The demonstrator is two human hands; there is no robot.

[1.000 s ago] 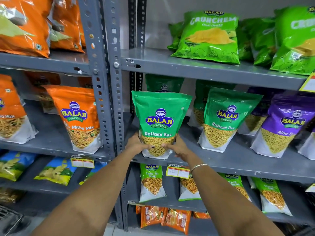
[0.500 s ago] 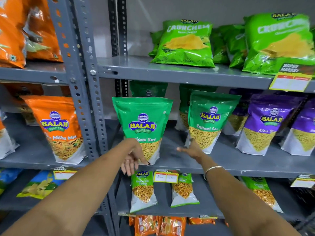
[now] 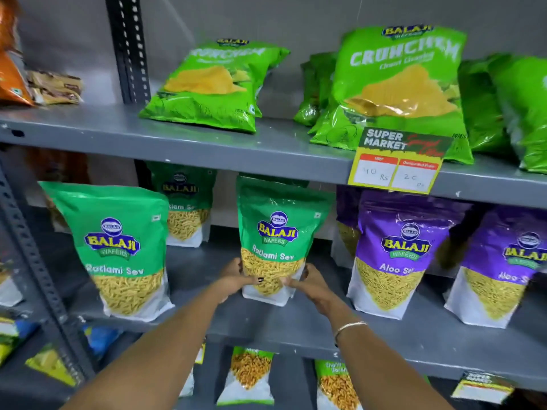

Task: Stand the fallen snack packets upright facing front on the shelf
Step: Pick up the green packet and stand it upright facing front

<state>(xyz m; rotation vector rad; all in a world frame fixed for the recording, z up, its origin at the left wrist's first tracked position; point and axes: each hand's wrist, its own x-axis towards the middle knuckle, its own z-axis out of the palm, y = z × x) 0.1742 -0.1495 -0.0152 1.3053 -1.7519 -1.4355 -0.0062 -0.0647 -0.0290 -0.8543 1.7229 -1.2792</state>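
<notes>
A green Ratlami Sev packet [image 3: 279,232] stands upright on the grey middle shelf [image 3: 296,327], label facing front. My left hand [image 3: 236,279] grips its lower left side and my right hand [image 3: 309,287] grips its lower right corner. Another green Ratlami Sev packet [image 3: 118,247] stands upright to the left, untouched. A third one [image 3: 185,205] stands behind, near the back wall. Two purple Aloo Sev packets [image 3: 396,250] [image 3: 509,267] stand to the right.
Light green Crunchem bags [image 3: 213,84] [image 3: 396,84] lean back on the upper shelf, behind a yellow price tag [image 3: 396,164]. A perforated grey upright post [image 3: 32,261] bounds the bay on the left. Smaller packets [image 3: 248,374] stand on the lower shelf.
Both hands left the left Ratlami Sev packet, moved right, and now hold the middle one. The view shifted right and closer to the shelf.
</notes>
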